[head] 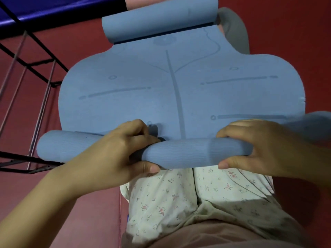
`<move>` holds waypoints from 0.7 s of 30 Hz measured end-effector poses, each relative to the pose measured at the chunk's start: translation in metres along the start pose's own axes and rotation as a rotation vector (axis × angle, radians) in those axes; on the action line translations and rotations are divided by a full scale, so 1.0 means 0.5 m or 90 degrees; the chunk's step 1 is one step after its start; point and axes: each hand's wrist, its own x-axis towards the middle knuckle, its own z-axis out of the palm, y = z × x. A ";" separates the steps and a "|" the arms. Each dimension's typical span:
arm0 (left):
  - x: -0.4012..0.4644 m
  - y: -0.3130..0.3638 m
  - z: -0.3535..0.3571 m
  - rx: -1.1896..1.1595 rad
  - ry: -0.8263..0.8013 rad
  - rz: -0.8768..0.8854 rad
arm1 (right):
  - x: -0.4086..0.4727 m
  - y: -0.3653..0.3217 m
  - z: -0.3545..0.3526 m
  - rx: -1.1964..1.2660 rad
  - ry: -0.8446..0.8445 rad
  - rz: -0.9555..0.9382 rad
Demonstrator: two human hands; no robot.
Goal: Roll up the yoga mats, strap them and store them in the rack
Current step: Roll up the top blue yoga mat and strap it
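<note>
Everything is carried by a dark red floor [286, 33], which is seen around all sides of the view. A blue yoga mat [179, 90] is spread flat on it, marked with a long centre line and short alignment bars. The near end of the mat is wound into a tight roll [188, 153], and the far end is curled into a second roll [157, 20]. A grey mat [234, 31] is laid on the floor under the blue mat's far right corner. At the left, a black metal rack frame [32, 65] is stood on the floor, just beside the blue mat's edge.
</note>
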 end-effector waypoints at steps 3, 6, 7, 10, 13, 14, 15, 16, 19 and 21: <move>0.008 0.000 -0.007 -0.020 0.011 -0.023 | 0.014 0.001 -0.019 0.053 -0.058 0.047; 0.015 0.001 -0.014 -0.076 0.047 -0.084 | 0.024 0.006 -0.029 0.053 -0.084 0.049; 0.019 0.004 -0.015 -0.097 0.050 -0.114 | 0.026 0.005 -0.030 0.041 -0.082 0.049; 0.036 0.003 -0.017 -0.177 0.048 -0.182 | 0.021 0.000 -0.022 -0.033 0.039 -0.005; 0.050 -0.002 -0.022 -0.209 0.039 -0.207 | -0.001 -0.023 0.006 -0.106 0.198 -0.060; 0.054 -0.002 -0.023 -0.207 0.032 -0.206 | -0.010 -0.030 0.020 -0.121 0.229 -0.086; 0.057 -0.002 -0.023 -0.205 0.025 -0.205 | -0.019 -0.031 0.036 -0.131 0.249 -0.110; 0.062 0.000 -0.024 -0.208 0.019 -0.208 | -0.024 -0.030 0.047 -0.137 0.253 -0.119; 0.072 -0.005 -0.028 -0.214 0.002 -0.237 | -0.019 -0.009 0.065 -0.153 0.238 -0.108; 0.071 -0.011 -0.030 -0.161 0.011 -0.208 | -0.005 -0.004 0.064 -0.136 0.242 -0.089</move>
